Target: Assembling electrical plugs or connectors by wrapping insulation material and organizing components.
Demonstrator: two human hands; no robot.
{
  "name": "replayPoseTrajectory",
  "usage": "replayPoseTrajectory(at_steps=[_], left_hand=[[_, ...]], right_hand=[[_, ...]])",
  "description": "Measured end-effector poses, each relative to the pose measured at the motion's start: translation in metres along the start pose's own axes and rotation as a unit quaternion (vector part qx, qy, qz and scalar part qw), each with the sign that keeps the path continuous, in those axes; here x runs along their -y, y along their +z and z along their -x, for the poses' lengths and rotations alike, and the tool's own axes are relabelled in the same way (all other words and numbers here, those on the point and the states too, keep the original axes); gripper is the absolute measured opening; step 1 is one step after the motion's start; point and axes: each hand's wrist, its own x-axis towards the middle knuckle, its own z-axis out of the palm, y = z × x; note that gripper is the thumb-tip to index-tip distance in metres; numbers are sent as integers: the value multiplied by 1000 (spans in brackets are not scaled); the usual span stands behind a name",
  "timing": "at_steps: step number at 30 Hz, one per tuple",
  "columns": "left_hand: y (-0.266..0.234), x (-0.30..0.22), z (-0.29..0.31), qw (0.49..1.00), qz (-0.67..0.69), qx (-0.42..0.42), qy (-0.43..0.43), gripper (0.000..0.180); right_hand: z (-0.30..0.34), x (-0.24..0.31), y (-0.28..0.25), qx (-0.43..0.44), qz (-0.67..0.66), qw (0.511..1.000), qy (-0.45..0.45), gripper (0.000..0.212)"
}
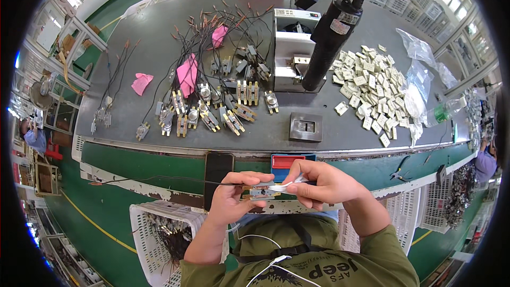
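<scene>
My left hand [229, 202] is closed around a small grey switch-like part [259, 193] with brass-coloured contacts, just over the near table edge. A black wire [159, 179] runs from it out to the left. My right hand [330, 185] pinches a thin, soft-looking white piece [291, 184] against the part's right end; its exact kind is hard to make out. Beneath the hands lie a dark phone-like slab [219, 162] and a blue tray with a red inset [293, 160].
Wired grey parts [204, 106] with pink scraps [187, 74] cover the table's left. A black cylindrical tool [330, 42] stands before a white-topped machine [295, 48]. Right of it lie many cream-coloured pieces [374, 87], a metal block [306, 127], a bottle [449, 109] and pliers [400, 170].
</scene>
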Motion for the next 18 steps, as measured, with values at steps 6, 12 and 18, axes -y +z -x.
replayPoseTrajectory(at_steps=[6, 12, 18], left_hand=[[-3, 0, 0, 1000, -1, -16, 15, 49], [-1, -1, 0, 1000, 3, -10, 8, 50], [-2, 0, 0, 1000, -5, -13, 12, 50]], right_hand=[[7, 2, -7, -4, 33, 999, 18, 17], [3, -4, 0, 7, 19, 1000, 5, 13], [-1, -8, 4, -4, 11, 1000, 2, 13]])
